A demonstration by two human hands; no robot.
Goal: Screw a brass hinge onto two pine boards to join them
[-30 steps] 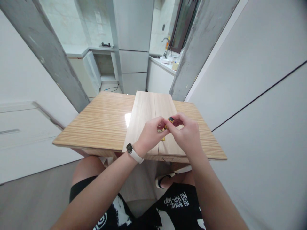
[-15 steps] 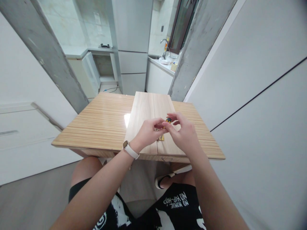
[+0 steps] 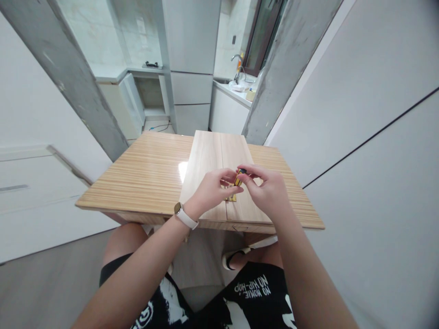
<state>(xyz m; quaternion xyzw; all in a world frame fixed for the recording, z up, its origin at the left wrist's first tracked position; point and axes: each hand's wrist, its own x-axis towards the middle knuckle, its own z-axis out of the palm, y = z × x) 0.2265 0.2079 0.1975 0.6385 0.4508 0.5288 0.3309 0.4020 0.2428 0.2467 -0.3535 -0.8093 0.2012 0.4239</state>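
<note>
A short yellow-and-black screwdriver (image 3: 238,179) is held over the pale boards, its black end up and tilted to the right. My right hand (image 3: 269,187) pinches its upper part between thumb and fingers. My left hand (image 3: 216,186) curls around the lower part, thumb below and fingers behind; the tip is hidden there. Just beneath the hands, a brass-coloured hinge (image 3: 233,198) lies across the seam between two pale wooden boards (image 3: 209,155). My left hand covers part of the hinge, so its screws do not show clearly.
The boards lie on a striped wooden table (image 3: 147,169), reaching from its near edge to the far one. White panels stand close on both sides. Behind are a fridge (image 3: 192,87) and a counter with a sink tap (image 3: 236,64).
The screwdriver has swung from pointing its black end towards me to a more upright tilt, showing its yellow side. My right hand has shifted slightly right and down; my left hand stays nearly still.
</note>
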